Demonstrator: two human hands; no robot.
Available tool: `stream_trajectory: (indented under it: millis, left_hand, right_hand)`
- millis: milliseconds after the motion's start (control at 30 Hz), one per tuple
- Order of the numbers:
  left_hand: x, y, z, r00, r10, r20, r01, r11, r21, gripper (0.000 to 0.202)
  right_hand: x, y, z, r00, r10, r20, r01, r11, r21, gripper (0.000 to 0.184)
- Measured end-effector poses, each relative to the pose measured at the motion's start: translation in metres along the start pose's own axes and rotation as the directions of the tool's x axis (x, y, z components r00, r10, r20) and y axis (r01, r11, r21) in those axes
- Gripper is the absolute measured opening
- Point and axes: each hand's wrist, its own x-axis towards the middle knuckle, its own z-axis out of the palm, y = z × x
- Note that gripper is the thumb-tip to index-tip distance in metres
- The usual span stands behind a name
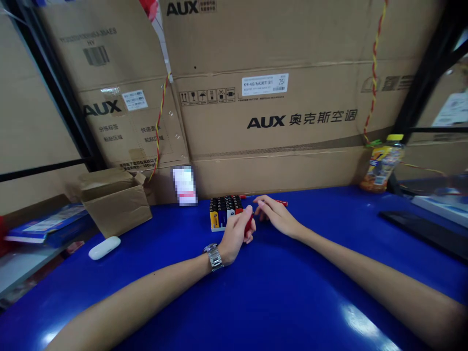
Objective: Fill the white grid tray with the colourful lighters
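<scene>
A small tray of lighters (224, 210) in yellow, blue, white and red stands upright on the blue table (278, 292), near its far edge. My left hand (236, 235), with a metal watch on the wrist, is curled round a red lighter (249, 224) just right of the tray. My right hand (275, 214) lies beside it, fingers bent and pinched towards the same red lighter. Another red lighter (281, 202) lies on the table behind my right hand.
Large AUX cardboard boxes (270, 97) wall off the back. An open small carton (114, 200) and a white oval case (104, 247) sit at the left. A yellow-capped drink bottle (382, 163) stands at the right, with a dark flat object (420, 229) near it.
</scene>
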Motion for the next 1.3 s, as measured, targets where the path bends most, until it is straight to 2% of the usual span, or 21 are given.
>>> stream_trajectory:
  millis: [133,300,433,633,867,1000,1100,1200,1300]
  left_hand:
    - [0.0,0.0,-0.001,0.994,-0.099,-0.037,0.097,0.994,-0.046,0.056]
    - [0.0,0.004,-0.001,0.959,-0.278,-0.056,0.271,0.957,-0.098,0.059]
    - [0.0,0.007,-0.001,0.943,-0.327,-0.065,0.317,0.94,-0.123,0.061]
    - [0.0,0.009,0.0,0.945,-0.32,-0.064,0.306,0.937,-0.17,0.06]
    - [0.0,0.009,-0.001,0.926,-0.371,-0.074,0.353,0.918,-0.179,0.061]
    - [0.0,0.011,0.001,0.933,-0.352,-0.078,0.334,0.925,-0.181,0.064]
    - [0.0,0.012,0.002,0.945,-0.322,-0.051,0.309,0.934,-0.178,0.066]
    - [0.001,0.007,0.0,0.96,-0.281,-0.008,0.276,0.95,-0.148,0.066]
    - [0.002,-0.002,-0.003,0.971,-0.24,-0.012,0.238,0.966,-0.098,0.061]
  right_hand:
    - [0.0,0.008,0.003,0.996,-0.009,0.085,0.017,0.996,-0.093,0.03]
    - [-0.001,0.007,0.004,0.99,-0.054,0.127,0.076,0.981,-0.18,0.031]
    - [-0.001,0.006,0.004,0.985,-0.083,0.15,0.117,0.967,-0.228,0.032]
    - [-0.001,0.003,0.004,0.977,-0.088,0.194,0.134,0.961,-0.241,0.033]
    - [-0.001,0.004,0.004,0.973,-0.097,0.211,0.151,0.955,-0.255,0.034]
    - [-0.002,0.002,0.004,0.972,-0.104,0.209,0.152,0.961,-0.232,0.035]
    - [-0.004,-0.001,0.002,0.978,-0.093,0.186,0.123,0.98,-0.158,0.035]
    - [-0.006,-0.005,0.002,0.985,-0.072,0.159,0.075,0.997,-0.009,0.033]
    - [-0.008,-0.01,0.004,0.986,-0.124,0.108,0.108,0.983,0.145,0.029]
